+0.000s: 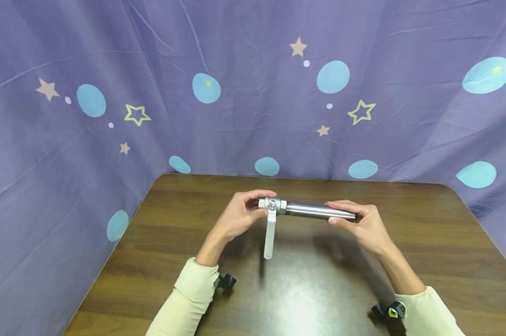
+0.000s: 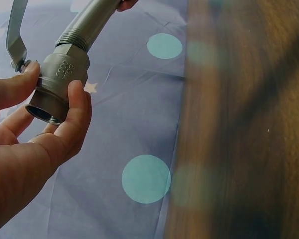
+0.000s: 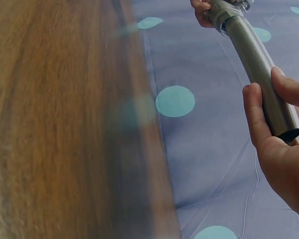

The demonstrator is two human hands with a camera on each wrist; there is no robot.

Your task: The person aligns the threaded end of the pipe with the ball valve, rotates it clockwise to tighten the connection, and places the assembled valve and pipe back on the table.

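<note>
A metal ball valve (image 1: 272, 205) with a long flat lever handle (image 1: 270, 235) is joined to a shiny steel pipe (image 1: 309, 210), both held up above the table. My left hand (image 1: 240, 212) grips the valve at its free end, thumb near the lever's pivot. That open end of the valve body (image 2: 65, 69) faces the left wrist camera, and a few pipe threads show where the pipe enters. Around the pipe's far end, my right hand (image 1: 364, 224) has its thumb on one side and fingers on the other. The lever points toward me, across the pipe.
The brown wooden table (image 1: 173, 252) has rounded back corners. Behind and to the left hangs a purple curtain (image 1: 244, 126) with stars and blue dots. A dark wrist camera (image 1: 225, 282) sits on the left wrist, another (image 1: 389, 311) on the right.
</note>
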